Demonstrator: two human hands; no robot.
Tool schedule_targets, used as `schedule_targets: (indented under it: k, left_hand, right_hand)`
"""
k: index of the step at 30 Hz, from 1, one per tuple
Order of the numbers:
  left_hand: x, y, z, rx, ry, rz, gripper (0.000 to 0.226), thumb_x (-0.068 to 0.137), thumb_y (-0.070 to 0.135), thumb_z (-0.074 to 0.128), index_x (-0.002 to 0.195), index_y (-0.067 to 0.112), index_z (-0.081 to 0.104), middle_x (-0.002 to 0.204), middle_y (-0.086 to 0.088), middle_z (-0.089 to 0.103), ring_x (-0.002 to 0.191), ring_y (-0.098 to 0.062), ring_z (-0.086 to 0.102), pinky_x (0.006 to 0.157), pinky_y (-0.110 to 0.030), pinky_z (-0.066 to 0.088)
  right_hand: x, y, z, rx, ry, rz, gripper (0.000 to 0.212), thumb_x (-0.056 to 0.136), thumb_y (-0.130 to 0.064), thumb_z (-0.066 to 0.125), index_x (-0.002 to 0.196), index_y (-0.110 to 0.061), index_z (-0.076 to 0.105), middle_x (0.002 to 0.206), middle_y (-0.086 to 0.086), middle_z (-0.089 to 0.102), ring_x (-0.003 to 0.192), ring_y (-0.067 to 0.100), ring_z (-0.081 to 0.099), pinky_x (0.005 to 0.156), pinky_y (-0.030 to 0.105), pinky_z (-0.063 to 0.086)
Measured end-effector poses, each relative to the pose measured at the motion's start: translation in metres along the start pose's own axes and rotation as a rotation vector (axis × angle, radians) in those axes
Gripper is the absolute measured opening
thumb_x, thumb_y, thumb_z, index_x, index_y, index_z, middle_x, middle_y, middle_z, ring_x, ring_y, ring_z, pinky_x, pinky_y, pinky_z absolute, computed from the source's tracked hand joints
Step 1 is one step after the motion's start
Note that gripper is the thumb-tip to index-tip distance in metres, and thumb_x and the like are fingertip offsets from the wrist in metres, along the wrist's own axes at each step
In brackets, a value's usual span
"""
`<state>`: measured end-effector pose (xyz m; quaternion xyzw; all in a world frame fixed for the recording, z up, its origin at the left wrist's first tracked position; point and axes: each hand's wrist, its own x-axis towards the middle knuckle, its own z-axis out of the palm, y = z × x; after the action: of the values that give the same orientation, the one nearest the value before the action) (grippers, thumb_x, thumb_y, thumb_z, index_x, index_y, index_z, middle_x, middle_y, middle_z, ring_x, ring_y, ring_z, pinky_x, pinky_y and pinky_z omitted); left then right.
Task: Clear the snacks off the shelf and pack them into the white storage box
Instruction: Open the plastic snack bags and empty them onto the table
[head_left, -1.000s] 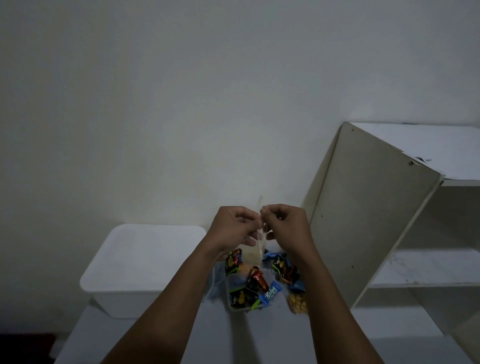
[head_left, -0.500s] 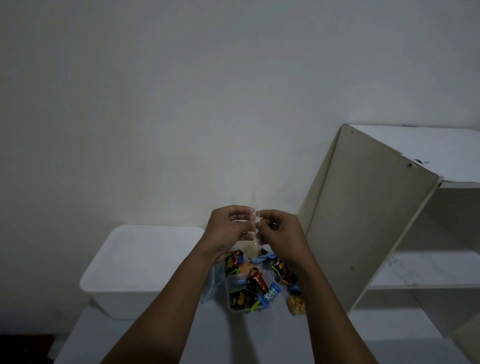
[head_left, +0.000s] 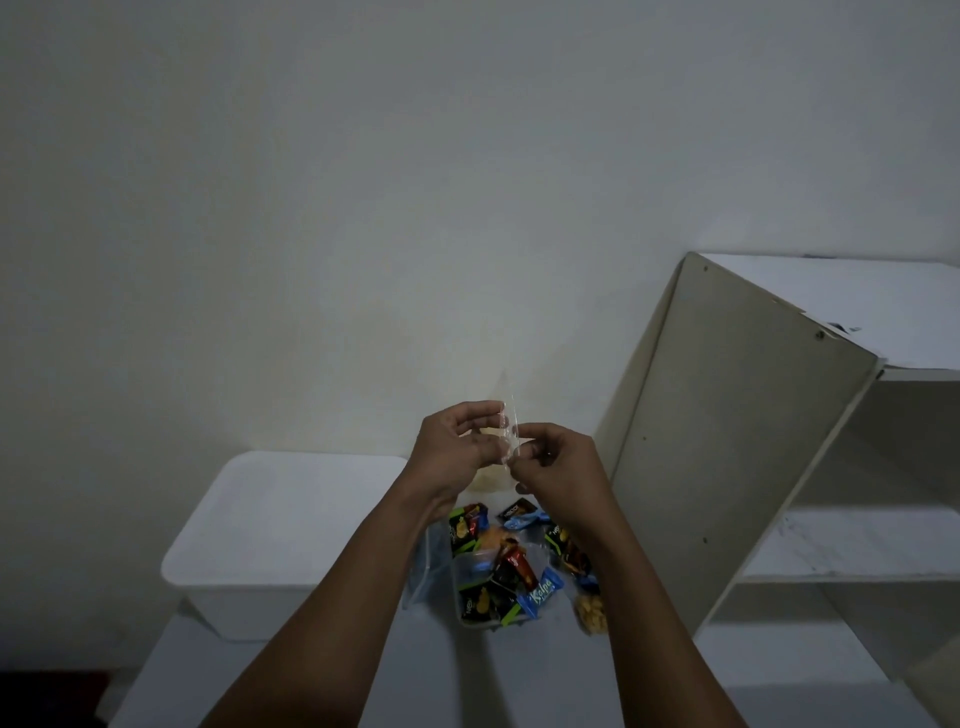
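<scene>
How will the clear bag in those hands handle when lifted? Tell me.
Likely floppy: the clear bag is thin film pinched by the left hand and right hand, pale contents sagging below. Probably light, since a pinch holds it. Perhaps slippery: it glints.

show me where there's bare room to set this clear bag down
Bare: the white box lid, the shelf board on the right, and the surface strip nearest you, between your forearms. Crowded: the snack pile between the box and the shelf's side panel, right under the clear bag your left hand and right hand pinch.
</scene>
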<state>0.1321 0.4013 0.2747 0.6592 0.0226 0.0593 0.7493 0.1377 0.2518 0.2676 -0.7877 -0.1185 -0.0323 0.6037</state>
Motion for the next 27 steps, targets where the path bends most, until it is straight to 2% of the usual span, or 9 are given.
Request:
schedule_targets:
  k: [5,7,11,16,19,21,25,27]
  left_hand:
    - [0.004,-0.002,0.003,-0.083,0.105,-0.059,0.037,0.080,-0.012,0.065,0.109,0.010,0.070,0.102,-0.011,0.071,0.079,-0.021,0.068,0.068,-0.033,0.059]
    - [0.006,-0.002,0.005,-0.113,0.151,-0.103,0.025,0.085,-0.004,0.065,0.104,0.011,0.071,0.092,-0.011,0.071,0.073,-0.020,0.066,0.064,-0.033,0.058]
    - [0.006,-0.003,0.008,-0.110,0.120,-0.148,0.014,0.088,0.002,0.065,0.099,0.006,0.072,0.086,-0.013,0.069,0.070,-0.023,0.064,0.061,-0.035,0.058]
    - [0.006,-0.006,0.008,-0.095,0.154,-0.174,0.010,0.089,0.009,0.069,0.095,0.001,0.071,0.081,-0.012,0.068,0.064,-0.020,0.062,0.062,-0.037,0.061]
    - [0.004,-0.008,0.009,-0.074,0.089,-0.176,0.009,0.089,0.008,0.069,0.094,0.001,0.071,0.083,-0.014,0.068,0.063,-0.020,0.063,0.065,-0.041,0.061]
    - [0.004,-0.008,0.007,-0.065,0.072,-0.169,0.011,0.090,0.009,0.068,0.096,0.001,0.071,0.083,-0.014,0.068,0.063,-0.019,0.064,0.063,-0.038,0.060]
    - [0.004,-0.005,0.004,-0.002,0.022,-0.163,0.014,0.092,0.011,0.066,0.097,0.000,0.072,0.082,-0.014,0.069,0.067,-0.022,0.065,0.061,-0.037,0.059]
    - [0.003,-0.003,0.004,0.016,0.003,-0.177,0.016,0.093,0.013,0.065,0.096,-0.001,0.072,0.080,-0.014,0.069,0.064,-0.021,0.065,0.059,-0.037,0.059]
  right_hand:
    - [-0.003,-0.001,0.001,-0.030,-0.050,-0.006,0.025,0.089,0.004,0.061,0.110,-0.007,0.068,0.082,0.012,0.070,0.060,0.010,0.064,0.061,0.021,0.056]
    - [-0.003,0.000,0.004,-0.046,-0.074,-0.006,0.022,0.089,0.004,0.060,0.105,-0.008,0.069,0.080,0.012,0.069,0.060,0.010,0.064,0.061,0.023,0.057]
    - [0.001,0.004,0.005,-0.095,-0.004,0.014,0.009,0.093,-0.008,0.063,0.092,-0.010,0.071,0.070,0.007,0.069,0.054,0.007,0.062,0.056,0.025,0.056]
    - [0.002,0.005,0.006,-0.153,-0.004,0.011,0.017,0.092,-0.013,0.063,0.078,-0.012,0.072,0.062,0.005,0.069,0.052,0.012,0.062,0.059,0.040,0.058]
    - [0.005,0.006,0.008,-0.160,0.077,0.000,0.020,0.091,-0.014,0.061,0.074,-0.013,0.071,0.060,0.004,0.068,0.052,0.011,0.062,0.056,0.035,0.055]
    - [0.007,0.006,0.011,-0.172,0.112,-0.017,0.021,0.092,-0.014,0.059,0.073,-0.014,0.070,0.061,0.002,0.066,0.054,0.011,0.060,0.058,0.033,0.053]
    - [0.008,0.009,0.015,-0.118,0.139,-0.038,0.020,0.095,-0.019,0.059,0.080,-0.015,0.072,0.067,0.003,0.070,0.059,0.014,0.065,0.060,0.037,0.057]
    - [0.010,0.009,0.013,-0.130,0.131,-0.055,0.021,0.096,-0.018,0.058,0.083,-0.014,0.073,0.065,0.001,0.069,0.055,0.007,0.063,0.056,0.032,0.055]
